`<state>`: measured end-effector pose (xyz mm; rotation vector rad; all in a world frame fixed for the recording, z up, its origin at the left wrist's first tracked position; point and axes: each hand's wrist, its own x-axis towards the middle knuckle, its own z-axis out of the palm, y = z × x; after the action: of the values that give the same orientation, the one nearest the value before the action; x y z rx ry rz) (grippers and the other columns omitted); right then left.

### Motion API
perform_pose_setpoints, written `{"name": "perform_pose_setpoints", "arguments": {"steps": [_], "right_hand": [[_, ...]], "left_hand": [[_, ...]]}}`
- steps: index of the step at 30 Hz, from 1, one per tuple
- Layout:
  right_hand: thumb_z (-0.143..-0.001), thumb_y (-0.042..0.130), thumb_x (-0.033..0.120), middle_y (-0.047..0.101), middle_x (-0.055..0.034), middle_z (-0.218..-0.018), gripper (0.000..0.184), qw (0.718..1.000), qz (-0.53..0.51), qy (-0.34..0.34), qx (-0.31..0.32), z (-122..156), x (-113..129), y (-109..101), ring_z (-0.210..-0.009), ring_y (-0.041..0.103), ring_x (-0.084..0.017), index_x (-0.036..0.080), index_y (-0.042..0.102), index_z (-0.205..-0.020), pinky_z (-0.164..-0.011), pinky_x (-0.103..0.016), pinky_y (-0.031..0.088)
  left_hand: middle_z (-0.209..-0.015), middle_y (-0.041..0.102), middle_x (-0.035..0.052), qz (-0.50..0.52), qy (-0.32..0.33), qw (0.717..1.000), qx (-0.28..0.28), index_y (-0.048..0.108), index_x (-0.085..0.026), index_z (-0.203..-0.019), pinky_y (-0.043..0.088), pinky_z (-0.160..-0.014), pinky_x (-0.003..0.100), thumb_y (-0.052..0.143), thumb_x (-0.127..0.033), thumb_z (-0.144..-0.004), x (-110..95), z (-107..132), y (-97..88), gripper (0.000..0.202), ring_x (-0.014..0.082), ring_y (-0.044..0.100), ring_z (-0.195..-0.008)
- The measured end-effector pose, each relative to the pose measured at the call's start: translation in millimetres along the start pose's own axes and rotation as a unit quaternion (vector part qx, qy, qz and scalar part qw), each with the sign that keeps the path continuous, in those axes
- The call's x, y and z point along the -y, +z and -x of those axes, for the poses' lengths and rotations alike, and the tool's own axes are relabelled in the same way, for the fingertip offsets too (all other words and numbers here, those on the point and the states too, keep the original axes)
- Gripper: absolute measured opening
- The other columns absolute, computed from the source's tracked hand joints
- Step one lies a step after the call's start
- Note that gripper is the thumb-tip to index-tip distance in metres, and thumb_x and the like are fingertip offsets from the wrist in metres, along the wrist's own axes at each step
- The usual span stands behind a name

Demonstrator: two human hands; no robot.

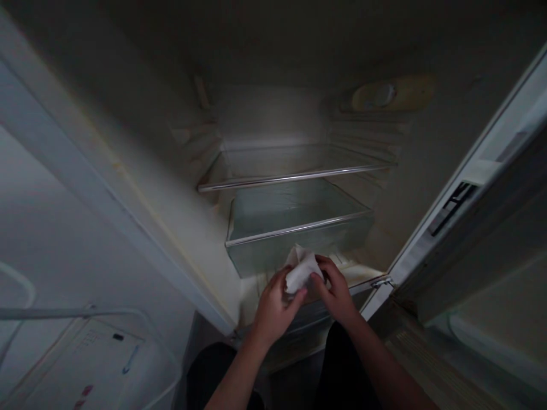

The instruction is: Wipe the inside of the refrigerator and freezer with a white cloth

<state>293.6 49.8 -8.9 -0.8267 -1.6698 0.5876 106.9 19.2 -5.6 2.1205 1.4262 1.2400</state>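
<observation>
A crumpled white cloth or paper wipe (302,273) is held between both hands, in front of an open fridge. My left hand (276,304) has its fingers closed on the wipe's left side, thumb toward the middle. On the other side, my right hand (335,290) grips the wipe with thumb and bent fingers. Just beyond the hands stands a clear drawer (273,250) with a bright front edge. Above it a glass shelf (294,173) spans the fridge. Part of the fridge floor lies hidden behind my hands.
The fridge door (482,285) stands open at the right, its hinge (382,282) near the bottom corner. On the right inner wall sits a yellowed lamp cover (391,95). A white panel with a pale hose (106,311) is at the left.
</observation>
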Motion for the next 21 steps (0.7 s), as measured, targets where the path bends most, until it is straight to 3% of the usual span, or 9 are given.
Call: {"name": "perform_pose_setpoints", "arguments": {"steps": [1, 3, 5, 7, 8, 12, 14, 17, 21], "right_hand": [[-0.100, 0.055, 0.028, 0.063, -0.0104, -0.127, 0.011, 1.000, -0.013, 0.006, 0.012, 3.6, 4.7, 0.5, -0.117, 0.061, -0.021, 0.021, 0.062, -0.105, -0.098, -0.034, 0.049], [-0.100, 0.055, 0.026, 0.065, -0.0084, -0.118, 0.008, 0.999, -0.024, 0.019, 0.028, 11.4, 12.5, 0.1, -0.107, 0.063, -0.019, 0.021, 0.061, -0.100, -0.090, -0.031, 0.051], [-0.097, 0.056, 0.022, 0.063, -0.0088, -0.117, 0.004, 1.000, 0.011, 0.008, -0.020, 20.2, 20.3, -0.9, -0.109, 0.061, -0.021, 0.021, 0.058, -0.100, -0.089, -0.032, 0.051], [-0.093, 0.057, 0.017, 0.060, -0.0098, -0.118, 0.012, 0.993, 0.072, -0.036, -0.080, 29.2, 30.6, -0.3, -0.114, 0.058, -0.023, 0.022, 0.057, -0.104, -0.093, -0.036, 0.049], [-0.092, 0.057, 0.014, 0.059, -0.0096, -0.116, 0.017, 0.992, 0.089, -0.058, -0.069, 33.4, 36.8, 1.4, -0.113, 0.057, -0.023, 0.022, 0.058, -0.107, -0.094, -0.036, 0.048], [-0.097, 0.050, 0.015, 0.065, -0.0065, -0.103, 0.017, 0.987, 0.011, -0.040, 0.155, 48.2, 58.4, 18.7, -0.098, 0.061, -0.019, 0.022, 0.061, -0.109, -0.087, -0.032, 0.050], [-0.098, 0.051, 0.019, 0.068, -0.0062, -0.103, 0.016, 0.983, -0.033, 0.008, 0.179, 55.1, 60.7, 29.8, -0.097, 0.064, -0.019, 0.021, 0.062, -0.110, -0.087, -0.032, 0.052], [-0.097, 0.056, 0.027, 0.070, -0.0053, -0.100, 0.013, 0.982, -0.078, 0.084, 0.153, 64.2, 55.7, 41.2, -0.091, 0.066, -0.019, 0.021, 0.063, -0.105, -0.085, -0.032, 0.054], [-0.097, 0.057, 0.038, 0.070, -0.0063, -0.109, 0.022, 0.967, -0.166, 0.188, 0.037, 67.9, 50.1, 46.0, -0.102, 0.066, -0.019, 0.023, 0.059, -0.113, -0.091, -0.031, 0.056]], "left_hand": [[-0.110, 0.074, 0.0116, 0.051, -0.030, 0.998, 0.006, 0.065, -0.016, -0.120, 0.057, -0.085, 0.034, 0.058, -0.045, -0.097, -2.9, 3.3, -3.3, 0.038, 0.0241, 0.070, -0.103], [-0.085, 0.072, 0.0049, 0.117, -0.090, 0.989, -0.008, 0.069, -0.016, -0.100, 0.055, -0.069, 0.027, 0.054, -0.047, -0.099, -5.9, 7.4, -12.4, 0.035, 0.0180, 0.069, -0.076], [-0.078, 0.070, 0.0027, 0.145, -0.125, 0.980, -0.059, 0.069, -0.016, -0.096, 0.053, -0.066, 0.026, 0.053, -0.049, -0.099, -6.6, 7.3, -23.0, 0.036, 0.0170, 0.067, -0.072], [-0.083, 0.071, 0.0036, 0.147, -0.121, 0.977, -0.096, 0.069, -0.016, -0.098, 0.053, -0.072, 0.027, 0.054, -0.047, -0.099, -8.4, 4.7, -32.1, 0.035, 0.0178, 0.068, -0.078], [-0.085, 0.071, 0.0044, 0.141, -0.105, 0.980, -0.096, 0.070, -0.016, -0.096, 0.054, -0.077, 0.028, 0.055, -0.046, -0.098, -10.5, 3.3, -35.5, 0.033, 0.0183, 0.068, -0.081], [-0.100, 0.072, 0.0084, 0.118, -0.021, 0.992, -0.031, 0.071, -0.017, -0.084, 0.053, -0.086, 0.030, 0.058, -0.040, -0.097, -27.5, 1.6, -40.3, 0.030, 0.0201, 0.068, -0.095], [-0.110, 0.071, 0.0094, 0.107, 0.012, 0.994, 0.023, 0.072, -0.018, -0.086, 0.054, -0.087, 0.030, 0.059, -0.038, -0.096, -37.3, 3.4, -40.7, 0.026, 0.0203, 0.068, -0.101], [-0.117, 0.070, 0.0089, 0.076, 0.043, 0.992, 0.087, 0.070, -0.019, -0.086, 0.054, -0.087, 0.030, 0.063, -0.035, -0.095, -46.5, 7.3, -43.2, 0.020, 0.0199, 0.068, -0.103], [-0.103, 0.068, 0.0074, 0.048, 0.055, 0.995, 0.072, 0.065, -0.018, -0.079, 0.052, -0.076, 0.027, 0.067, -0.034, -0.093, -46.7, 11.5, -48.7, 0.021, 0.0174, 0.066, -0.090]]}}
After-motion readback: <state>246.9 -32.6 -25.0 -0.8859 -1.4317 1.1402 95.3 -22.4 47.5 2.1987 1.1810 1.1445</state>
